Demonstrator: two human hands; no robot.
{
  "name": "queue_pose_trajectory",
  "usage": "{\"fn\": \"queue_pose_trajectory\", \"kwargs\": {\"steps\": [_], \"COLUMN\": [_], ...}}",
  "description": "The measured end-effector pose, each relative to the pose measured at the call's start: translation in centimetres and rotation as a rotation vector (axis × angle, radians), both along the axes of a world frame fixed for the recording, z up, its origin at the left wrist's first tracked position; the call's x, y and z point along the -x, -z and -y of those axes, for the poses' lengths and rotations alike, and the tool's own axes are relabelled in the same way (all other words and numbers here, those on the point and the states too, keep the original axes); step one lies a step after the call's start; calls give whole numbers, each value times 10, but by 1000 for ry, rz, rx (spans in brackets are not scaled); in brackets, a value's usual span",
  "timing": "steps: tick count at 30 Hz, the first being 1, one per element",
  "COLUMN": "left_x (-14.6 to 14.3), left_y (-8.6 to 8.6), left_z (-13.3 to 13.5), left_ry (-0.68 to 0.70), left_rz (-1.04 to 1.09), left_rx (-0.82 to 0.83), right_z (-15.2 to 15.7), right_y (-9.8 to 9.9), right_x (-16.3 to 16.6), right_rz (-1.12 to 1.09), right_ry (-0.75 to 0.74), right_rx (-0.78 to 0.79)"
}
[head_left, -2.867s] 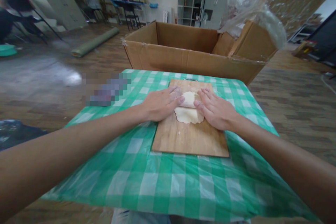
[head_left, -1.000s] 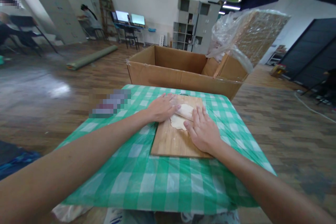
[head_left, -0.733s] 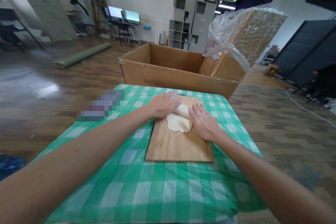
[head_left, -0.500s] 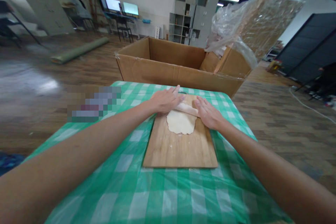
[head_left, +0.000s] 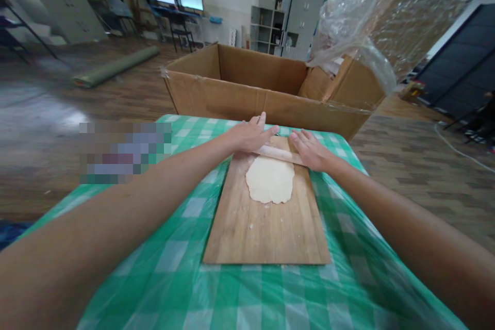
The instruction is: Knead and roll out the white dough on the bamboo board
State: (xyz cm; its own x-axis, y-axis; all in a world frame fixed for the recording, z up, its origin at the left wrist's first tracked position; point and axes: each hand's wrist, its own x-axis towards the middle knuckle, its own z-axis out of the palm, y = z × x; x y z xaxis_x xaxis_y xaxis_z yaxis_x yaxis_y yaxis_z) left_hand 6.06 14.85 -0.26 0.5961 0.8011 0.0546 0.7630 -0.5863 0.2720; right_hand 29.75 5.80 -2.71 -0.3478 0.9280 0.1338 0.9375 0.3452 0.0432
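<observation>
Atop the rolling pin (head_left: pixel 280 154), left hand (head_left: pixel 251 136) and right hand (head_left: pixel 312 152) rest, arms (head_left: pixel 162 191) outstretched.

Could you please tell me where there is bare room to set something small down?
Between the dough and the near edge, the wooden board is nearly bare; the checked tablecloth in front looks free too. The far end is crowded: left hand and right hand on the rolling pin.

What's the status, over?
Left hand, right hand: over ends of rolling pin. Dough: flat on board, pin at its far edge. Cardboard box beyond tablecloth.
</observation>
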Motion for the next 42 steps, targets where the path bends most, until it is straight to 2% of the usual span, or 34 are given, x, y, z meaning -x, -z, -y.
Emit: {"fn": "queue_pose_trajectory", "kwargs": {"steps": [5, 11, 16, 20, 28, 34, 38, 42], "left_x": [7, 25, 36, 45, 57, 56, 50, 43], "left_y": [5, 10, 10, 6, 4, -1, -3, 2], "left_z": [11, 45, 75, 101, 136, 126, 103, 74], "left_ry": [49, 70, -18, -29, 132, 93, -38, -70], "left_rz": [-14, -78, -37, -70, -178, -180, -128, -101], "left_rx": [-104, -170, -137, -115, -254, -112, -27, -59], "right_z": [14, 45, 67, 85, 110, 86, 55, 28], "right_y": [-8, -14, -8, -5, -5, -8, -11, -14], "right_x": [12, 37, 45, 49, 58, 53, 48, 48], "right_rz": [5, -34, -33, -56, -64, -68, -79, -62], "right_ry": [-21, 80, 69, 79, 90, 88, 87, 132], "right_rx": [-109, -201, -207, -182, -147, -113, -67, -19]}}
